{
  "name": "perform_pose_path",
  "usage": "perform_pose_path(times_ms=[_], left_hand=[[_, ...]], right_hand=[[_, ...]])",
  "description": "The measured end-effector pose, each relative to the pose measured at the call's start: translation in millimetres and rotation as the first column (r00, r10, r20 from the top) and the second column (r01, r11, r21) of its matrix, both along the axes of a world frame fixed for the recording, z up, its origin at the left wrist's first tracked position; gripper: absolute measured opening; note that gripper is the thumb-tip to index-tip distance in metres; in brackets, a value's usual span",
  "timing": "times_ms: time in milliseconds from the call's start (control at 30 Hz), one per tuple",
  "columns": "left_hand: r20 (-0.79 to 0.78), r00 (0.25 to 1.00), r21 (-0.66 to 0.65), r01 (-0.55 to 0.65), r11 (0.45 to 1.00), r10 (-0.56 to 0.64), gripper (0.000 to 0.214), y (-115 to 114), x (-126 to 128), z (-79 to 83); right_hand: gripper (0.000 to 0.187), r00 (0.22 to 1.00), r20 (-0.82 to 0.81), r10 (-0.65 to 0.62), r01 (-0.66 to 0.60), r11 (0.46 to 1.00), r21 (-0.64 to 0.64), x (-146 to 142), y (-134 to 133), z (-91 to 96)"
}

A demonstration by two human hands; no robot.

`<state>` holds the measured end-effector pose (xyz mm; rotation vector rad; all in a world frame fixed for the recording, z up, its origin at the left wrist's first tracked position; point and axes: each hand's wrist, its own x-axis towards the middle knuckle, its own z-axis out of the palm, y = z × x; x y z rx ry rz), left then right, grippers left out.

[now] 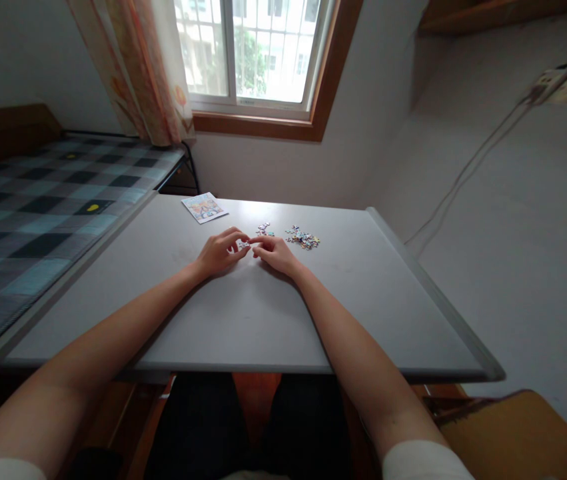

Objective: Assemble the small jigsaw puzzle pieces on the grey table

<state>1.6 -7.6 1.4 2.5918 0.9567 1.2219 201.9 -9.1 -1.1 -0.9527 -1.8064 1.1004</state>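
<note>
My left hand [223, 251] rests on the white table [253, 327], its fingers and thumb curled round a few small joined jigsaw pieces [244, 245]. My right hand [275, 254] meets it from the right, index finger and thumb bent together at the edge of these same pieces. The fingertips partly hide what they grip. Just beyond my hands lies a small loose cluster of jigsaw pieces [264, 229]. A larger heap of jigsaw pieces [304, 238] is spread behind and right of my right hand.
A printed picture card [204, 208] lies at the table's far left. A bed with a checked cover [63, 180] stands along the left side. Beyond the table are a window [268, 53] and a curtain [133, 67]. A wooden chair [518, 433] is at lower right.
</note>
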Motion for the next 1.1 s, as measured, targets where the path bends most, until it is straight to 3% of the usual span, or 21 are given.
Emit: perform_pose_path(times_ms=[300,1100], left_hand=[[-0.019,0.997,0.000,-0.081,0.997,0.081,0.019,-0.1,-0.2,-0.3],[-0.043,0.998,0.180,-0.039,0.983,0.047,0.022,5.3,-1.9,-3.5]], right_hand=[[0.028,1.000,0.013,-0.013,0.013,1.000,-0.007,-0.5,0.6,-0.6],[0.031,1.000,-0.009,-0.017,0.017,1.000,-0.007,-0.4,1.9,-2.4]])
